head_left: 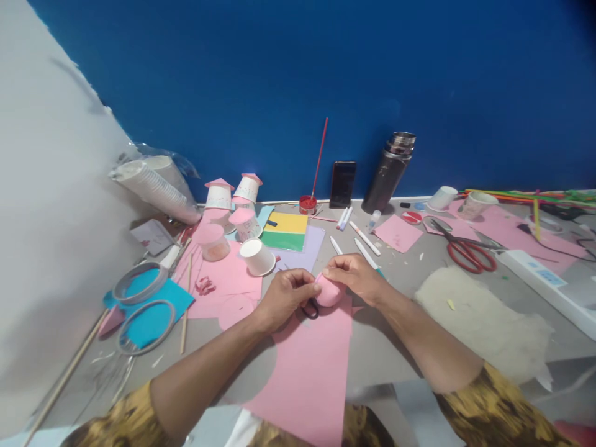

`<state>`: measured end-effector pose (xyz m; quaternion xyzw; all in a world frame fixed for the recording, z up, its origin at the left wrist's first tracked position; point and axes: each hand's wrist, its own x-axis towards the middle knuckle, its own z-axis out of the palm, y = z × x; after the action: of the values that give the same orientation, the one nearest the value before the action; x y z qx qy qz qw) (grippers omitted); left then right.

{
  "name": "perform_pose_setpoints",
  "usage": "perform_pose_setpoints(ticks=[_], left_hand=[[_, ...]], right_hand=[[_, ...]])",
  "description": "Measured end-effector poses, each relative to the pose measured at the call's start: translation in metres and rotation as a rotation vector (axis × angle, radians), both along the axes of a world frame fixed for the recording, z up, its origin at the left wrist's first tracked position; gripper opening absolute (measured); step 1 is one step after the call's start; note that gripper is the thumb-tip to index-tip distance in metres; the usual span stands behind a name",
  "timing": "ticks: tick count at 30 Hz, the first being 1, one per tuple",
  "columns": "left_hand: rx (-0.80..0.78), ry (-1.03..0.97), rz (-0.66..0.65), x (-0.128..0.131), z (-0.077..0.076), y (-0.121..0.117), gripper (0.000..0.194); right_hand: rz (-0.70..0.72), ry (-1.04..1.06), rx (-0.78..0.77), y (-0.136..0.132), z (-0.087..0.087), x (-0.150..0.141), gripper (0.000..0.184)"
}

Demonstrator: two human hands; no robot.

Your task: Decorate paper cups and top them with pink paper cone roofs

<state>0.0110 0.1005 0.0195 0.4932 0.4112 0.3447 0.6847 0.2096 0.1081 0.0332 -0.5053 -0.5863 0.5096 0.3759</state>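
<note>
Between my two hands is a small curved piece of pink paper (331,293), bent round on itself. My left hand (289,295) pinches its left edge with thumb and forefinger. On the upper edge, my right hand (356,274) grips the same piece with its fingertips. Just beneath it, a dark scissor handle (310,309) shows, the rest of that tool hidden. Below lies a large pink sheet (311,379) with a curved cut along its left side. A pink paper disc (235,310) rests left of my left hand.
Paper cups with pink tops (218,195) stand at the back left, near a plain white cup (257,257). Markers (365,239), a phone (343,184) and a dark flask (390,174) are behind my hands. Red-handled scissors (470,256) and a white power strip (549,285) lie right.
</note>
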Motion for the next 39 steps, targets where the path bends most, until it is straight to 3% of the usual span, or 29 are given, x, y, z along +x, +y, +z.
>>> perform_pose_setpoints(ticks=[16, 25, 33, 39], left_hand=[[0.018, 0.057, -0.015, 0.001, 0.0, 0.0, 0.036], [0.0, -0.046, 0.013, -0.001, 0.006, 0.003, 0.047], [-0.107, -0.149, 0.094, -0.006, 0.002, 0.01, 0.047], [0.01, -0.102, 0.079, -0.006, 0.006, 0.008, 0.049]], right_hand=[[0.048, -0.144, 0.028, -0.003, 0.002, 0.0, 0.032], [-0.039, 0.171, -0.068, 0.001, -0.001, 0.004, 0.066], [-0.177, 0.29, -0.194, 0.007, -0.004, 0.003, 0.066], [-0.17, 0.318, -0.19, 0.008, -0.003, 0.002, 0.063]])
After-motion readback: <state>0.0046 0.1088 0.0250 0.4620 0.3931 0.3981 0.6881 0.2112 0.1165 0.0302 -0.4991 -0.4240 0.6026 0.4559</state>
